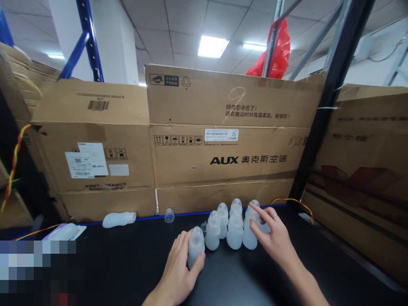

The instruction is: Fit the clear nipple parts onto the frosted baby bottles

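Observation:
My left hand is wrapped round a frosted, clear-capped squeeze bottle, which stands upright at the front left of a group. My right hand is at the group's right end with thumb and index finger apart. Its index fingertip touches the top of a bottle there, and the thumb lies against the side of a frosted bottle. Between the hands, several similar bottles stand close together, among them one frosted bottle and another. The right hand partly hides the bottles behind it.
A loose clear cap and a frosted bottle lying on its side are near the back edge of the black table. Farther left lies a plastic packet. Cardboard sheets wall off the back, with dark rack posts at both sides.

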`<state>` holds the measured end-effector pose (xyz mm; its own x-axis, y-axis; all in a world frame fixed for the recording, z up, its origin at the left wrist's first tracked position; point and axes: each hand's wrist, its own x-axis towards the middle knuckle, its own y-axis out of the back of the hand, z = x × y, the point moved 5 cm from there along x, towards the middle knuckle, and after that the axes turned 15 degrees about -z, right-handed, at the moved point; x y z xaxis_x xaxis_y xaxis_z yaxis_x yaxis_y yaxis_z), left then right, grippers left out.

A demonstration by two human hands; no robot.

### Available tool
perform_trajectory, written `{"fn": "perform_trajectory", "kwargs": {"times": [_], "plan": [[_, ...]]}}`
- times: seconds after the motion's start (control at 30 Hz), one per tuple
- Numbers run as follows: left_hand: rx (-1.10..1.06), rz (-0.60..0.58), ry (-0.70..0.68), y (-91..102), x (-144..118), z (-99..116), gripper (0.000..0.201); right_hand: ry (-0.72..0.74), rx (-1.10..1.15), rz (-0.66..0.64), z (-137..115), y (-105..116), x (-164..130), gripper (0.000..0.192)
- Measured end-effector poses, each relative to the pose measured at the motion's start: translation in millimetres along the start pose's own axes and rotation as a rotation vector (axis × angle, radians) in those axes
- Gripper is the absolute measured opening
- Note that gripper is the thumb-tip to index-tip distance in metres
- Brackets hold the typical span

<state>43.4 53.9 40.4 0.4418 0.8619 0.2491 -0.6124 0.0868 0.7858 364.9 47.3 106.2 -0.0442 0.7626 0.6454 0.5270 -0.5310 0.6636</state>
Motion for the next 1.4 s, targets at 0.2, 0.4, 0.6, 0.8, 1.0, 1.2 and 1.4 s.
{"fn": "perform_trajectory", "kwargs": {"times": [0.2, 0.4, 0.6, 0.8, 1.0, 1.2, 1.4], "plan": [[-0.135, -0.062, 0.061, -0.1, 8, 12, 0.038, -0.009, 0.024, -0.027, 5, -13, -4, 0.038], [-0.292, -0.017, 0.129, -15.7, 15, 7, 0.04, 0.005, 0.093, 0.007, 2, -25, -5, 0.036], [-0.31, -0.047, 0.088, -32.4, 42, 30, 0.035, 0.038, -0.025, 0.112, -2, -23, -6, 0.041], [-0.259, -0.045, 0.096, -49.3, 60, 51, 0.05, 0.065, -0.266, 0.263, 10, -18, -7, 0.051], [0.018, 0.276, 0.049, 18.1, 57, 16, 0.029, 0.071, -0.24, 0.417, -10, -2, -11, 0.04], [0.16, 0.348, 0.251, 70.8, 70, -65, 0.044, 0.409, 0.055, 0.057, -103, -57, -31, 0.044], [0.235, 0.128, 0.141, 45.9, 63, -75, 0.025, 0.43, 0.191, -0.334, -157, -136, -32, 0.049]]}}
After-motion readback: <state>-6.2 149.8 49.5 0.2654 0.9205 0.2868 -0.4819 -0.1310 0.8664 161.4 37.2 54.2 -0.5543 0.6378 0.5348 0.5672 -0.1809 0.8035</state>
